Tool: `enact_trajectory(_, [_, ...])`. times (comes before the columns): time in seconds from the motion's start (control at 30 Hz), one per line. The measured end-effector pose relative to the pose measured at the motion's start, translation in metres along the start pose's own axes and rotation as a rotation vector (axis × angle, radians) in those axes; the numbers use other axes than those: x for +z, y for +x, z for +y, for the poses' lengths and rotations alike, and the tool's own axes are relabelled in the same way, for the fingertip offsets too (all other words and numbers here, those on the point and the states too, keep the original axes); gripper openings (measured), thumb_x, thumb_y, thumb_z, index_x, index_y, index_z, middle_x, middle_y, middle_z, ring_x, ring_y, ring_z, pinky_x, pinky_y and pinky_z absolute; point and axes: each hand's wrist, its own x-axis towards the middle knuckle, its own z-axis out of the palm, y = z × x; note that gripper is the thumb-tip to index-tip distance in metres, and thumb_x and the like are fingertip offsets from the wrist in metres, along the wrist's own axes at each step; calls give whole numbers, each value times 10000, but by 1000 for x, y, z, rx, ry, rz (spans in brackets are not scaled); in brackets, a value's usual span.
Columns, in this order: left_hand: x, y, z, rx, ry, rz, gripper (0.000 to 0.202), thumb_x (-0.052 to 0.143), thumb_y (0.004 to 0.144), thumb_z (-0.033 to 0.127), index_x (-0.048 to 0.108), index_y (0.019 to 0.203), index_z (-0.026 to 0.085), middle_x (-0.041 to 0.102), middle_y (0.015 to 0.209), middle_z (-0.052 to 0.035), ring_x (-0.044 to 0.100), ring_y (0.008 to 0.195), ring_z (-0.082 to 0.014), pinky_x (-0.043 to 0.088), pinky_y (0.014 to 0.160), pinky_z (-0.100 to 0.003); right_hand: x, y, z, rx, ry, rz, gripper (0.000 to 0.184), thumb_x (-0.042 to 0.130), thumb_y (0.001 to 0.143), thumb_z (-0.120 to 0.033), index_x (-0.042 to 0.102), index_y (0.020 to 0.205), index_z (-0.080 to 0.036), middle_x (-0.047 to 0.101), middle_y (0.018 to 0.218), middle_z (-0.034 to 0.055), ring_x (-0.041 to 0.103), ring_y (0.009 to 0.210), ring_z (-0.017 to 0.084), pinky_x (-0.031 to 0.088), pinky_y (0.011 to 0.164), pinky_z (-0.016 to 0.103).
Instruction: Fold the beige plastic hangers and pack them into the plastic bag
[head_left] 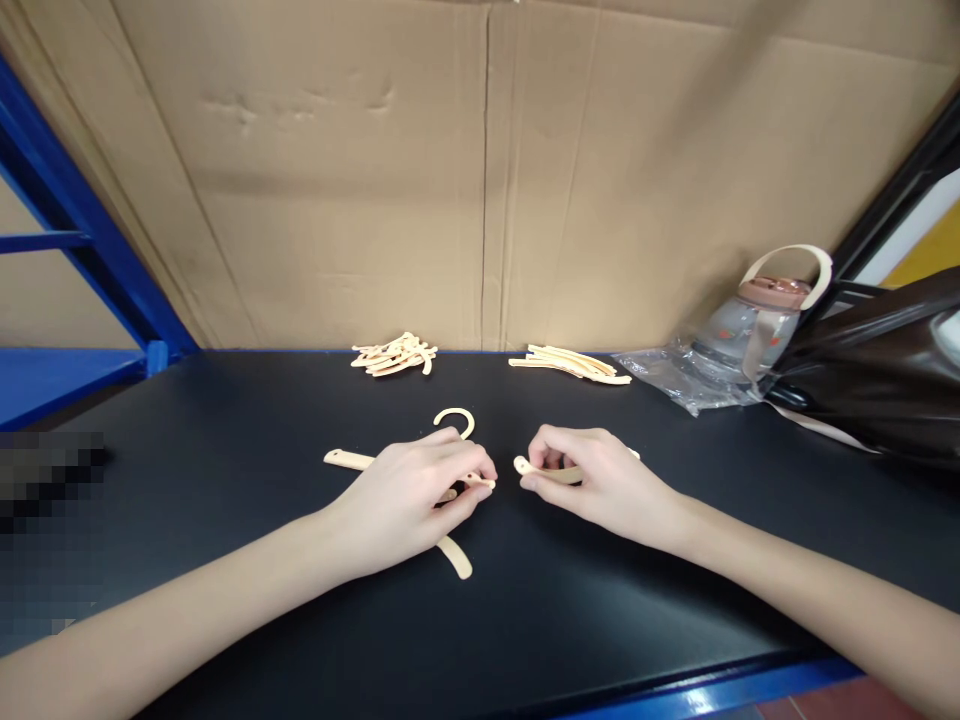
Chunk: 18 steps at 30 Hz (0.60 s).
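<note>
My left hand point(427, 485) is closed, thumb and fingers pinching cream plastic hanger parts just left of the middle of the table. A curved hook point(469, 420) sticks out beyond its knuckles. One flat hanger arm point(349, 460) shows to the left of this hand, and a curved end point(455, 558) comes out below it. How these parts join is hidden under the palm. Across a small gap, my right hand point(592, 470) grips a separate cream hanger arm point(555, 475), whose rounded end with a hole points toward the left fingertips.
Along the back of the black table point(525, 620) lie a pile of small hanger pieces point(394, 355) and a stack of long hanger arms point(574, 363). A drinking bottle point(757, 320), clear plastic wrap point(667, 375) and a dark bag point(885, 360) occupy the right. Cardboard point(337, 180) stands behind.
</note>
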Motion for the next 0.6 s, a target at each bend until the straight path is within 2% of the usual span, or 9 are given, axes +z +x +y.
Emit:
enact_trajectory(0.13, [-1,0,-1,73,142,-34,174,413,953,217,564,872,192,596,796,-2,508,787,-166,384,650,-267,-1,1,2,29,16,39,161,561,870,-313,492,762,-216,515,652,-54,444,565,92,336,537,213])
enact_trajectory(0.23, [-2,1,0,93,160,-50,162,433,935,203,577,862,190,581,827,-15,503,796,-174,400,705,-291,-1,1,2,39,31,40,166,554,873,-325,484,767,-218,521,664,-50,451,576,96,352,554,220])
enact_trajectory(0.4, [-6,1,0,80,164,-18,193,433,945,264,614,976,206,607,983,-41,541,905,-197,422,791,-333,-2,1,1,47,51,39,173,541,879,-333,480,764,-219,523,675,-45,461,589,102,366,564,229])
enact_trajectory(0.5, [-7,0,-4,27,290,58,273,381,953,231,625,1068,195,596,1150,-81,543,1026,-240,433,847,-383,-3,2,1,53,56,36,177,548,876,-342,484,766,-219,533,686,-42,473,603,104,372,569,229])
enact_trajectory(0.6, [-7,0,-9,-94,418,9,269,415,942,233,645,1072,181,615,1158,-88,587,974,-249,462,824,-392,-3,2,2,67,58,26,183,553,876,-351,485,766,-221,535,688,-47,478,612,101,375,572,225])
